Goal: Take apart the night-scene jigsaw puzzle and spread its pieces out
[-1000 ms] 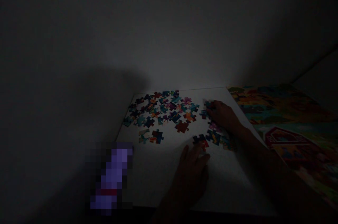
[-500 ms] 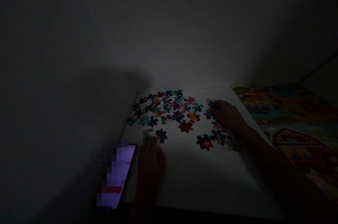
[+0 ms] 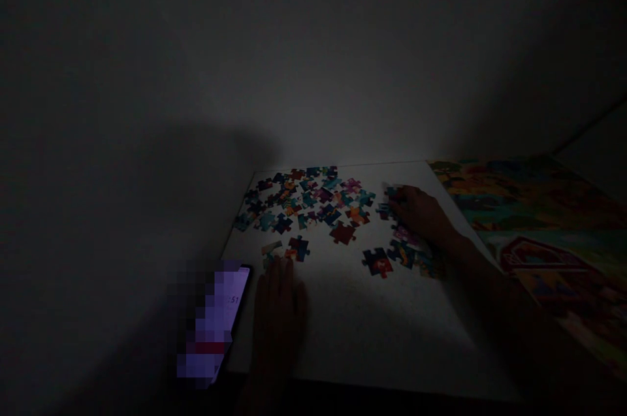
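Note:
My left hand lies flat with its fingers stretched out, the fingertips at the lower edge of a small joined group of puzzle pieces on the white tabletop. Farther right, my right hand is closed, its fingertips pinching a dark teal puzzle piece that is partly hidden by the fingers. Under and beside that hand lie more pieces: a purple one, a dark one with a red figure and a teal and yellow one. The light is very dim, so details are hard to make out.
Several loose puzzle pieces are spread over the back left of the white table. A lone reddish-brown piece lies nearer the middle. A lit phone rests at the left edge. Colourful picture sheets cover the right side.
My left hand has drawn back slightly, uncovering more of the pieces at its fingertips; an orange-red part now shows beside the dark piece. My right hand stays at almost the same place.

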